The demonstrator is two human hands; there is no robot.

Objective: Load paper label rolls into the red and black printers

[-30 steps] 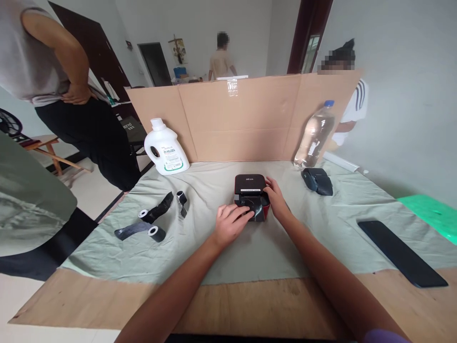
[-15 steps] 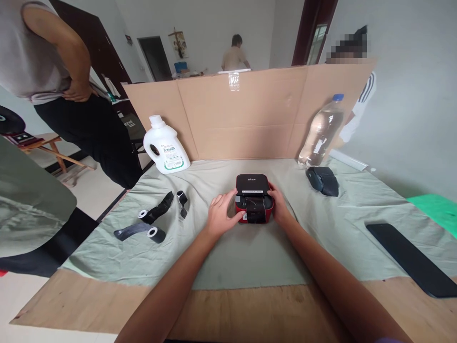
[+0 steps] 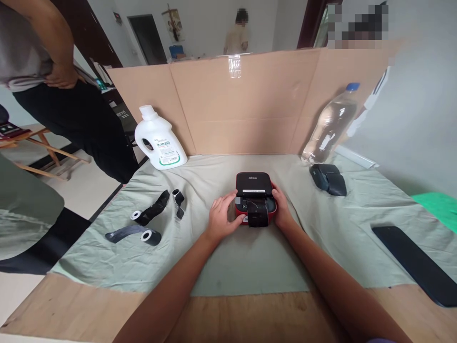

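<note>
A small red and black label printer stands on the cloth in front of me, a black strip hanging over its front. My left hand holds the printer's left side, fingertips at the upper edge and thumb near the lower front corner. Around the right side my right hand is closed, its fingers partly hidden behind the body. Off to the left lie a black roll with a loose tail, another roll with a black strip, and a smaller black roll.
Behind stands a cardboard panel, with a white detergent jug at left and a clear bottle at right. A black device and a dark phone-like slab lie rightward. People stand at left and beyond the panel.
My view has tilted and shifted slightly. Both hands stay on the printer, with little visible change in their hold. The person beyond the panel has turned.
</note>
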